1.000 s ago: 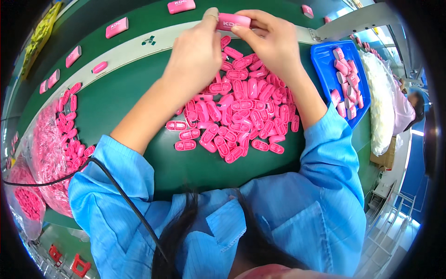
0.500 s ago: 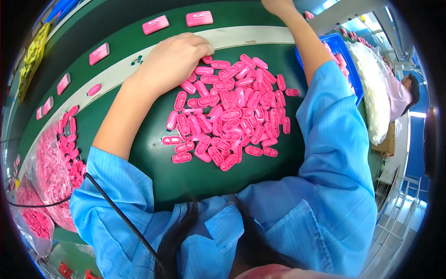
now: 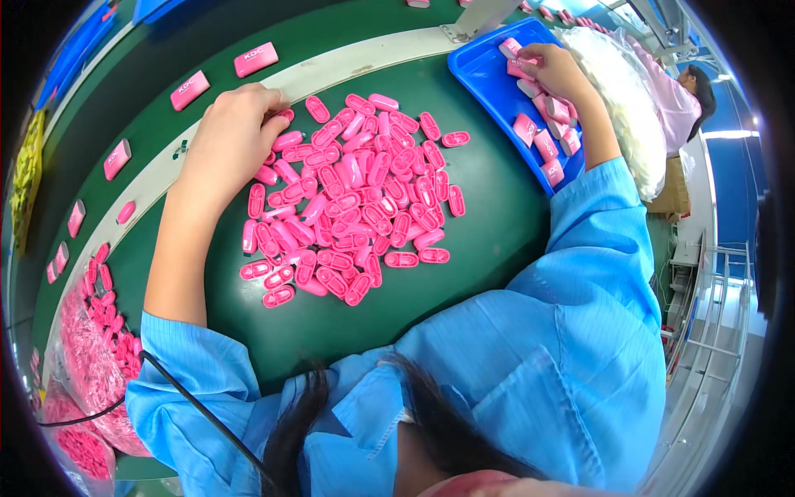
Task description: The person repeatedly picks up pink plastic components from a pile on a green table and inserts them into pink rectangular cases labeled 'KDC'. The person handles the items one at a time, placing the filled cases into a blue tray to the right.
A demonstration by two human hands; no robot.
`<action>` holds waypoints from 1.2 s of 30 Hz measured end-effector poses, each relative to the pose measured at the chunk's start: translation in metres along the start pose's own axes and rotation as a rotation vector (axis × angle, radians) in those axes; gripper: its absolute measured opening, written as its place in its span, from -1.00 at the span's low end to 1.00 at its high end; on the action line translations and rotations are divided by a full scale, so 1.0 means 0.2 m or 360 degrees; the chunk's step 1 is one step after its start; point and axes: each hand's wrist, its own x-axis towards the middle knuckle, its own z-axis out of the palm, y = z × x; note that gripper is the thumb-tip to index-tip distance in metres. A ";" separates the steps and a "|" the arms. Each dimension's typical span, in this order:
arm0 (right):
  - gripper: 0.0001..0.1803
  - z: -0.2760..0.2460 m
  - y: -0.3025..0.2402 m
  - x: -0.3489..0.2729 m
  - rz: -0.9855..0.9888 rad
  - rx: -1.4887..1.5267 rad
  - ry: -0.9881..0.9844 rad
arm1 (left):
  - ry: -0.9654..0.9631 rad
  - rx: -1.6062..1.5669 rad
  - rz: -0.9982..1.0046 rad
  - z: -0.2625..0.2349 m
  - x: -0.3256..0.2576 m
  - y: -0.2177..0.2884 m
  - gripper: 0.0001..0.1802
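Observation:
A heap of small pink oval plastic shells (image 3: 352, 195), many with hollow sides up, lies on the green table in front of me. At its far left edge my left hand (image 3: 228, 137) has thumb and fingers closed on one pink oval shell (image 3: 286, 115), partly hidden by the fingertips. My right hand (image 3: 559, 74) is over the blue tray (image 3: 489, 95) at the far right. Its bent fingers grip a pink-and-white rectangular case (image 3: 515, 68), partly covered by them. Several similar cases (image 3: 546, 146) lie jumbled in the tray beneath this hand.
Beyond a pale curved rail (image 3: 364, 68), spaced pink cases (image 3: 256, 59) lie on a green belt (image 3: 331, 33). A clear bag of pink parts (image 3: 95, 356) stands at left, near a black cable (image 3: 199, 393). A white bag (image 3: 617, 108) and another person (image 3: 667, 91) are beyond the tray.
My right hand has come back from the far side to the blue tray. The view has swung right, bringing the tray more fully in. The left hand stays at the heap's far left edge.

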 end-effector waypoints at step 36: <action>-0.63 0.29 -1.34 0.04 -0.0456 0.2226 -0.0259 | 0.0620 -0.1462 -0.0592 0.06 -0.10 0.03 -0.61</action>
